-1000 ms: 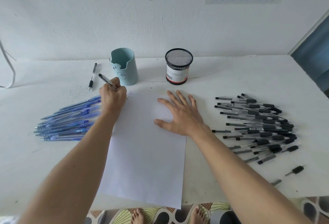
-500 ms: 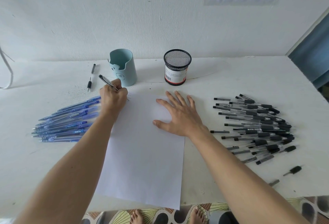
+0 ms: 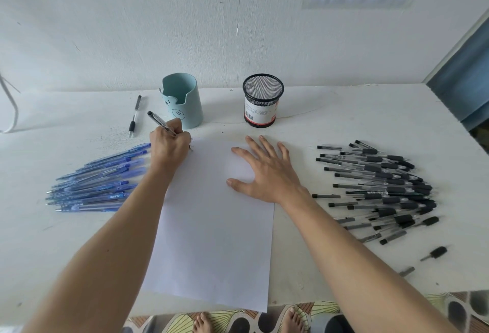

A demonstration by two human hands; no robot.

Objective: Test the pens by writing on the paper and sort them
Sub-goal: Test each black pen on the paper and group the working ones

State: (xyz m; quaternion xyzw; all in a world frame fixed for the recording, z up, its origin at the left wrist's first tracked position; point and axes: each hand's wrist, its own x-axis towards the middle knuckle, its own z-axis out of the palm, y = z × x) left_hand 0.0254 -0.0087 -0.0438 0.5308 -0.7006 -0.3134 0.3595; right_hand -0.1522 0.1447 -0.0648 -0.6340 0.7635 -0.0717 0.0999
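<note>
A white sheet of paper (image 3: 211,226) lies in the middle of the white table (image 3: 330,126). My left hand (image 3: 169,147) grips a black pen (image 3: 158,122), its tip down on the sheet's top left corner, where faint marks show. My right hand (image 3: 264,173) presses flat on the sheet's upper right part, fingers spread. A pile of blue pens (image 3: 98,184) lies left of the paper. A larger pile of black pens (image 3: 383,189) lies to the right.
A light blue pen cup (image 3: 182,102) and a black mesh cup (image 3: 262,102) stand behind the paper near the wall. One black pen (image 3: 134,117) lies alone at the back left. Loose pen parts (image 3: 434,253) lie near the front right edge.
My left hand stays at the paper's top left corner with the pen, shifting only slightly. My right hand has not moved on the paper.
</note>
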